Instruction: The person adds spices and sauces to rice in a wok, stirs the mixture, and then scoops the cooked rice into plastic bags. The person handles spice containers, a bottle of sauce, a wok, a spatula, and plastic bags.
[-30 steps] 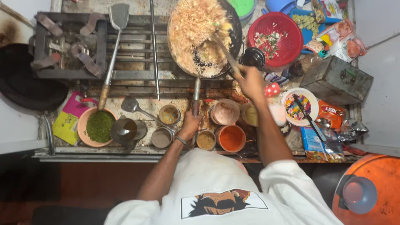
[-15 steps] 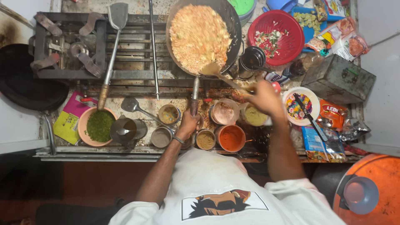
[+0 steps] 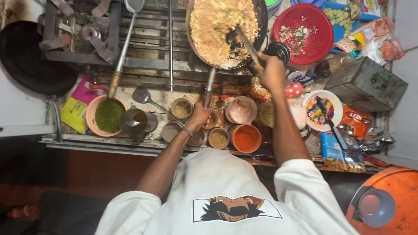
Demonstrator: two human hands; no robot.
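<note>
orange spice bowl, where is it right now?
Head view: the orange spice bowl sits at the counter's front edge, between the person's arms, right of the left hand and below the pink powder bowl.

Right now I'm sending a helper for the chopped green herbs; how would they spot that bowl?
Start at the big wok of rice and follow the counter edge toward the black pan. The herb bowl sits beneath a long ladle, beside a steel cup. It alone is pink with dark green contents; the other pots hold brown or orange powders.

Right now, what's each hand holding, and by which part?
Left hand grips the pan by the near end of its long handle. Right hand holds the stirring utensil by the upper end of its wooden handle; its other end is in the food.
</note>
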